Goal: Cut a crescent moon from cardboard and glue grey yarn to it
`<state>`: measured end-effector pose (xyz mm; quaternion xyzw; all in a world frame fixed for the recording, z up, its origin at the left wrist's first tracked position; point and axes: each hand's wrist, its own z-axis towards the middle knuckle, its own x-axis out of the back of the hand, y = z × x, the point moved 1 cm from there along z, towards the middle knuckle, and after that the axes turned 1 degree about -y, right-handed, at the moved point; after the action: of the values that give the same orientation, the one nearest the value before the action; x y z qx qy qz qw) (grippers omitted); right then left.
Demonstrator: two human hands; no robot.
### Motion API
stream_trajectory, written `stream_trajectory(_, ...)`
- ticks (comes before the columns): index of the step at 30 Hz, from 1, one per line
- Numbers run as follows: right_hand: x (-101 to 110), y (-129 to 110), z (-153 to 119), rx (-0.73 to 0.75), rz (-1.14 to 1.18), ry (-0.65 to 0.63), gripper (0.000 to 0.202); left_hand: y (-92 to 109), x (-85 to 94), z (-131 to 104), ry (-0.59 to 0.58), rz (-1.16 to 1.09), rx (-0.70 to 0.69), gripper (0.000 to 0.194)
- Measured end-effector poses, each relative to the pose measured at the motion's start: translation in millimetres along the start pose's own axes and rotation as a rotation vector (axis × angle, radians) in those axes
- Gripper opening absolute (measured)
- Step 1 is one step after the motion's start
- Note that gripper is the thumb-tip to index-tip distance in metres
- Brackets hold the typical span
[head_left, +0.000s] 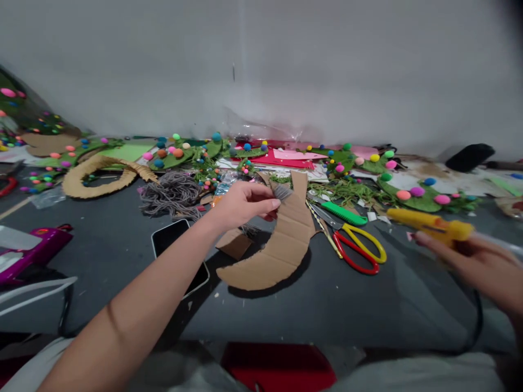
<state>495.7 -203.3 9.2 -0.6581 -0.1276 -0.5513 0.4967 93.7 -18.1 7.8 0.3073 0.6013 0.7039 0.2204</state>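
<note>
My left hand (251,204) pinches the upper part of a curved cardboard cutout (278,256), where a small patch of grey yarn (283,191) lies against it. The cutout is hook-shaped, and its lower end curls toward the left over the dark table. Out to the right, my right hand (478,267) is wrapped round a yellow hot glue gun (433,224), whose nozzle points left. Scissors with red and yellow handles (359,247) lie between the cutout and the glue gun. Beside them is a green-handled cutter (344,213).
A bundle of grey yarn (174,196) sits left of my left hand, near a cardboard ring (98,177). Under my left forearm lies a phone (174,237). A purple device (41,250) stands at far left. Green pieces with pompoms (420,198) line the back.
</note>
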Motion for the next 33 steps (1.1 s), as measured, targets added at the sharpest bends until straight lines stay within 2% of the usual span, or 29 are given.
stream_trajectory(1, -1, -6, -1, -0.071, 0.018, -0.036, 0.030, 1, 3.2, 0, -0.003, 0.017, -0.005, 0.019)
stream_trajectory(2, -4, -16, -1, -0.075, 0.127, -0.054, 0.027, 2, 6.9, 0, -0.002, 0.033, -0.007, 0.019)
stream_trajectory(4, -17, -42, -3, 0.006, 0.408, -0.048, 0.026, 1, 15.3, -1, 0.001, 0.061, -0.003, 0.018)
stream_trajectory(6, -36, -77, -4, 0.133, 0.648, -0.144, 0.034, -1, 23.3, -1, 0.023, 0.059, 0.001, 0.018)
stream_trajectory(9, -65, -126, -8, 0.213, 0.669, -0.330, 0.036, -7, 30.6, 0, 0.079, 0.020, -0.012, 0.020)
stream_trajectory(12, -86, -154, -13, 0.312, 0.642, -0.428, 0.035, -13, 30.8, 2, 0.103, 0.021, -0.018, 0.020)
stream_trajectory(16, -104, -157, -18, 0.368, 0.519, -0.449, 0.032, -16, 26.8, 3, 0.107, 0.016, -0.039, 0.022)
stream_trajectory(20, -115, -147, -22, 0.342, 0.569, -0.405, 0.031, -14, 21.0, 1, 0.128, 0.036, -0.026, 0.021)
stream_trajectory(26, -114, -151, -26, 0.416, 0.504, -0.380, 0.027, -9, 11.9, -1, 0.187, 0.065, -0.049, 0.021)
stream_trajectory(33, -114, -157, -28, 0.440, 0.490, -0.395, 0.023, -5, 9.4, -3, 0.196, 0.099, -0.088, 0.016)
